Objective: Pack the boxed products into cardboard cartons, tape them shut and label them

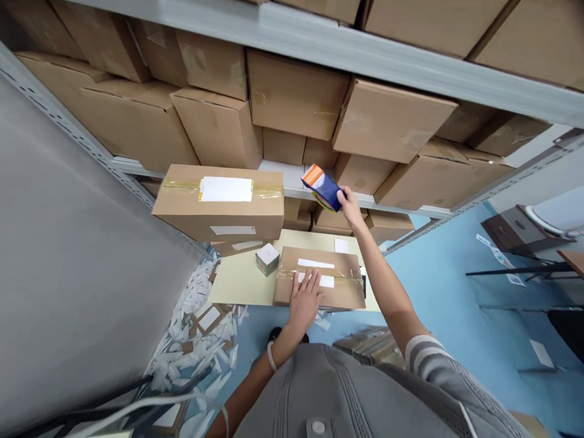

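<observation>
My left hand (pixel 305 301) lies flat on top of a taped cardboard box (pixel 349 289), fingers stretched over its white labels. This box rests on a pale yellow tabletop (pixel 241 283). Raised toward the shelf, my right hand (pixel 350 207) is closed round one end of a dark blue packet (pixel 326 190) with an orange and white end. Its exact contents cannot be made out. Left of the box under my palm stands a small grey carton (pixel 267 259) with a white top. A larger taped box (pixel 219 210) with a white label sits at the table's back left.
Metal shelving (pixel 292 27) packed with cardboard boxes (pixel 296 94) rises in front. Scraps of white paper (pixel 201 322) litter the floor at left, beside a grey wall (pixel 82 243). Flattened cardboard (pixel 371 344) lies below the table; a drawer unit (pixel 520 234) stands at right.
</observation>
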{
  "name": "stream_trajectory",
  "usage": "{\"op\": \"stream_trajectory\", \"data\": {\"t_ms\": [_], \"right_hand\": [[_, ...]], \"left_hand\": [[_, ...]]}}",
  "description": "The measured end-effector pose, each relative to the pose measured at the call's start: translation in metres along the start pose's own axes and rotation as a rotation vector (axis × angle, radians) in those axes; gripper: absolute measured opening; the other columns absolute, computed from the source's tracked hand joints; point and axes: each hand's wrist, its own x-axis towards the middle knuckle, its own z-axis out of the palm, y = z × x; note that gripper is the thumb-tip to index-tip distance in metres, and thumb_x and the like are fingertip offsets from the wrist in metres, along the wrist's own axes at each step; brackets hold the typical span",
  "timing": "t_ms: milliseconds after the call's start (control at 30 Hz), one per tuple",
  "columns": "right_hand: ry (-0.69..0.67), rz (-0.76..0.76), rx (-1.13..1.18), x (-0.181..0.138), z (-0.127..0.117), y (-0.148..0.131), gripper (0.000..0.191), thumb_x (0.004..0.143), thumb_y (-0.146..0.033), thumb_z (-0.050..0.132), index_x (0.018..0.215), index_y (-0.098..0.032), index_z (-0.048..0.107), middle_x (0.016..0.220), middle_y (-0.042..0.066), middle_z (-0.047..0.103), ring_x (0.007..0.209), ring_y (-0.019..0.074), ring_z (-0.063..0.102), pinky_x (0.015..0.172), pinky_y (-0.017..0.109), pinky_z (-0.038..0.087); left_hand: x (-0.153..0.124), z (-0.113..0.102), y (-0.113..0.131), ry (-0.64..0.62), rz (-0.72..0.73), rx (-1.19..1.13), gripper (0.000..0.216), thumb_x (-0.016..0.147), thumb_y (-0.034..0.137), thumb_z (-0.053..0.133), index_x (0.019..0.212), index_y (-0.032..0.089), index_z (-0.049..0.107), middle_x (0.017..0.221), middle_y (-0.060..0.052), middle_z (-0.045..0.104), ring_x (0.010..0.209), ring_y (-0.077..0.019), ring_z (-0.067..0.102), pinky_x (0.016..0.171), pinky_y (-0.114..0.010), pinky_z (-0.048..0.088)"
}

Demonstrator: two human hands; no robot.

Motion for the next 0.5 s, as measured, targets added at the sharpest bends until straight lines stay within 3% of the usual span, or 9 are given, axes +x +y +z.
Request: {"op": "stream_trajectory", "data": {"t_ms": [133, 233, 367, 500], "right_hand": [[0.108, 0.35, 0.422, -0.067, -0.054, 0.007, 0.043, 0.08, -0.063, 0.059, 0.081, -0.02, 0.062, 0.078, 0.0, 0.067, 0.08, 0.0185, 0.062, 0.079, 0.031, 0.052], [0.127, 0.544, 0.506, -0.113, -0.084, 0.014, 0.048, 0.075, -0.067, 0.066, 0.077, -0.019, 0.065, 0.071, 0.001, 0.068, 0.071, 0.0184, 0.063, 0.071, 0.031, 0.054], [0.119, 0.621, 0.419, -0.156, -0.105, 0.026, 0.053, 0.069, -0.072, 0.07, 0.07, -0.019, 0.063, 0.062, 0.0, 0.065, 0.06, 0.016, 0.06, 0.059, 0.028, 0.05], [0.057, 0.635, 0.336, -0.18, -0.105, 0.037, 0.057, 0.065, -0.074, 0.071, 0.06, -0.021, 0.052, 0.052, -0.004, 0.052, 0.051, 0.0114, 0.049, 0.05, 0.023, 0.039]], "left_hand": [[0.002, -0.006, 0.002, -0.023, 0.009, -0.038, 0.059, 0.1, 0.035, 0.035, 0.156, 0.021, 0.028, 0.158, -0.007, 0.036, 0.151, -0.0236, 0.025, 0.126, -0.056, 0.004], [0.003, -0.007, 0.003, -0.024, 0.005, -0.074, 0.058, 0.1, 0.037, 0.034, 0.156, 0.022, 0.03, 0.157, -0.007, 0.038, 0.151, -0.0245, 0.025, 0.126, -0.055, 0.0], [0.003, -0.006, 0.004, -0.008, 0.004, -0.12, 0.056, 0.101, 0.039, 0.033, 0.154, 0.023, 0.034, 0.156, -0.007, 0.041, 0.151, -0.0251, 0.026, 0.125, -0.055, -0.004], [0.004, -0.004, 0.005, -0.003, 0.002, -0.156, 0.055, 0.101, 0.039, 0.033, 0.153, 0.023, 0.037, 0.155, -0.008, 0.043, 0.151, -0.026, 0.025, 0.124, -0.056, -0.006]]}}
